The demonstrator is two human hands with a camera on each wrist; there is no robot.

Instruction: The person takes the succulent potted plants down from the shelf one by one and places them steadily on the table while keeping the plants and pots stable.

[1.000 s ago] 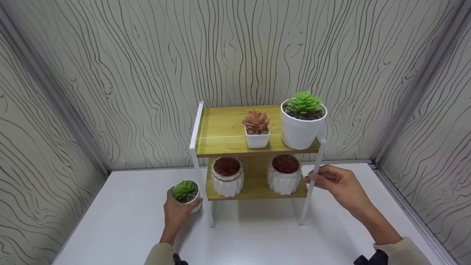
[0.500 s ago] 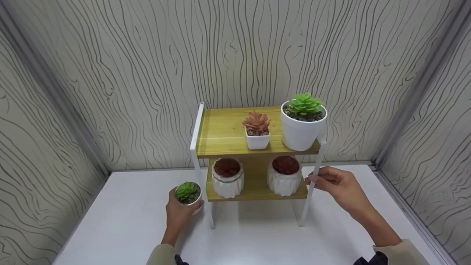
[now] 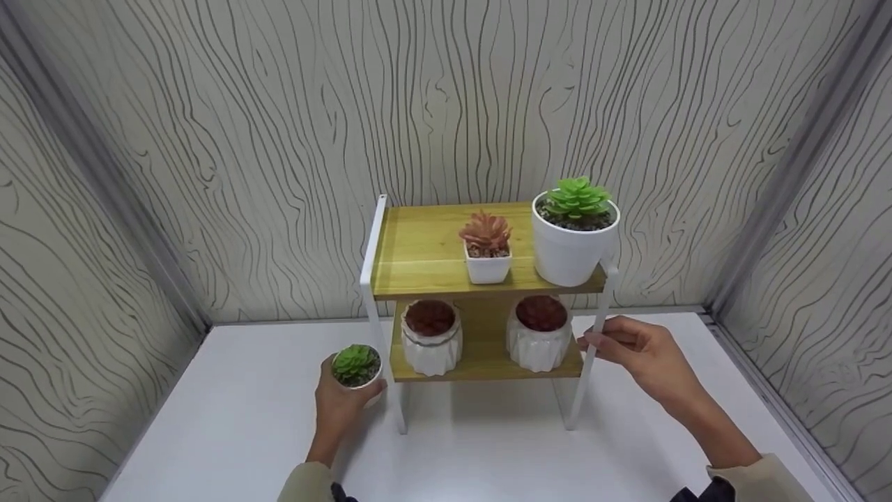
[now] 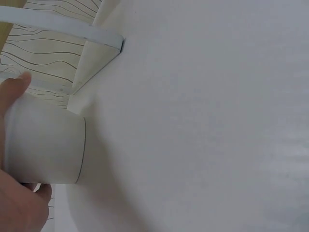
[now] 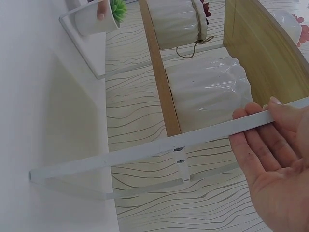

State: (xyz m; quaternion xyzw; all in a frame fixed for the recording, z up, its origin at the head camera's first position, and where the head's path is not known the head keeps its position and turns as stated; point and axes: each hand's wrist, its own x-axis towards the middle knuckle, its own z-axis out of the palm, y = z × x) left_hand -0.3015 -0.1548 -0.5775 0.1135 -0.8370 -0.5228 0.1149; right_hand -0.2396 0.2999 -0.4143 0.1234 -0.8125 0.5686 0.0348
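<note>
My left hand [image 3: 338,404] grips a white round pot with a green succulent [image 3: 356,365], thumb on one side and fingers round the other. The pot is upright beside the left leg of a two-tier plant stand; its white side [image 4: 46,140] and base show in the left wrist view, close to the tabletop. At the stand's other end my right hand [image 3: 644,355] pinches the white right front leg [image 3: 592,352] between thumb and fingers. In the right wrist view the fingertips [image 5: 251,108] lie against that white bar [image 5: 207,135], level with the lower tier.
On the wooden top shelf [image 3: 418,244] stand a reddish succulent in a square white pot [image 3: 488,268] and a larger green succulent in a white pot [image 3: 573,247]. Two fluted white pots [image 3: 432,353] with dark red plants sit below. Patterned panels enclose the white table [image 3: 244,390].
My left hand and the green succulent pot have shifted slightly right, closer to the stand's left leg. The right hand keeps its hold on the right leg.
</note>
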